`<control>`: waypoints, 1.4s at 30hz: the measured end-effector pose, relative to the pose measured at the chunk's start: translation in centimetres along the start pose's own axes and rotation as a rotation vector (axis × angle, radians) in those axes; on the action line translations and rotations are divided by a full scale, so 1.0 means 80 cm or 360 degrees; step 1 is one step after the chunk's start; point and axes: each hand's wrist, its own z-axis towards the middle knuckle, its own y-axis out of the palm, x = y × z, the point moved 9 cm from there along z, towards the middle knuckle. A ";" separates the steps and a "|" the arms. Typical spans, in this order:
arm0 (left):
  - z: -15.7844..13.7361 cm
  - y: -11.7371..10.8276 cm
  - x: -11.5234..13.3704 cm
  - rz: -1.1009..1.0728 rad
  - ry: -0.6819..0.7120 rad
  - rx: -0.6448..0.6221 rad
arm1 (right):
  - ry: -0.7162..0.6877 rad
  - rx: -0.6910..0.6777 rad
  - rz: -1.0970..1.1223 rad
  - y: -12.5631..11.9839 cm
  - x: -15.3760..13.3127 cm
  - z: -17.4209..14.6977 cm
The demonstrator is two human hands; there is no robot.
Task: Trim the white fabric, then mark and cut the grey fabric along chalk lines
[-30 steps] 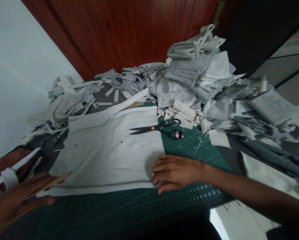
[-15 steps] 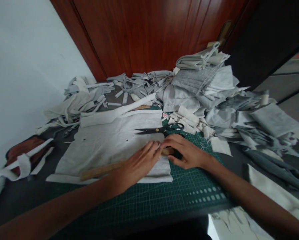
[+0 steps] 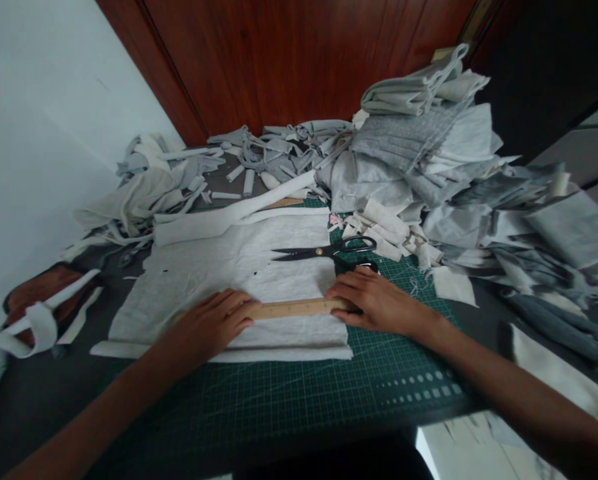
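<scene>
A wooden ruler (image 3: 293, 308) lies across a pale grey piece of cloth (image 3: 219, 260), roughly level with its near edge. My left hand (image 3: 219, 320) grips the ruler near its left part, which the hand mostly hides. Around the ruler's right end my right hand (image 3: 369, 299) is closed, fingers over the top and thumb on the near side. Just beyond that hand, black scissors (image 3: 319, 252) rest on the cloth, their handles reaching over the green cutting mat (image 3: 299, 393). A folded pale strip (image 3: 193, 228) lies along the cloth's far edge.
Stacked grey cloth (image 3: 403, 140) rises at the back right, with small cream pieces (image 3: 386, 227) before it. Scraps and rolled bits (image 3: 279, 157) cover the back. A reddish-brown item (image 3: 43, 293) with white strips sits at left. A wall and wooden door (image 3: 279, 60) bound the table.
My left hand has slid left, away from my right hand. The ruler has swung from a slant to nearly level. My right hand has shifted slightly right, onto its end.
</scene>
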 end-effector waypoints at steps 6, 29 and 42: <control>0.016 -0.002 0.002 -0.0089 0.0025 0.0143 | 0.0233 -0.0071 0.0052 -0.003 0.016 -0.007; 0.008 -0.001 0.031 -0.1195 0.0231 -0.0357 | -0.0137 -0.0424 0.0453 0.014 -0.051 -0.017; -0.003 0.005 0.044 -0.1369 0.0235 -0.0587 | -0.0299 -0.0551 0.0538 0.038 -0.078 -0.028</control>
